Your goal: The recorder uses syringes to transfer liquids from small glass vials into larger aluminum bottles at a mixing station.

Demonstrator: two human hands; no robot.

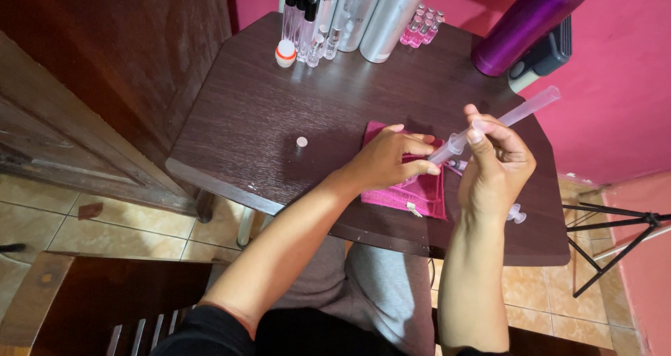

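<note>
Here, over a dark brown wood-grain table [279, 111], the person's right hand [495, 167] is closed around a long clear plastic syringe [500, 120], fingers wrapped on its barrel, the plunger end slanting up toward the pink wall. The syringe tip points down-left to the left hand [388, 160], whose fingers are pinched together on something small at the tip; what it is cannot be told, since the fingers cover it. Both hands work above a magenta folded cloth [419, 192] that lies flat near the table's front edge. A small clear plastic stopper piece [516, 215] sits just right of the cloth, beside the right wrist. A small round silver cap [301, 141] lies alone on the table, well left of the cloth. Along the back edge stand tall silver metal cylinders [377, 10], slim clear tubes with black caps [297, 10], a short white jar with an orange band [285, 53] and a cluster of small pink-filled vials [421, 27]. A glossy purple bottle [528, 20] leans at the far right corner. A black tripod leg [615, 237] stands off the table's right.
</note>
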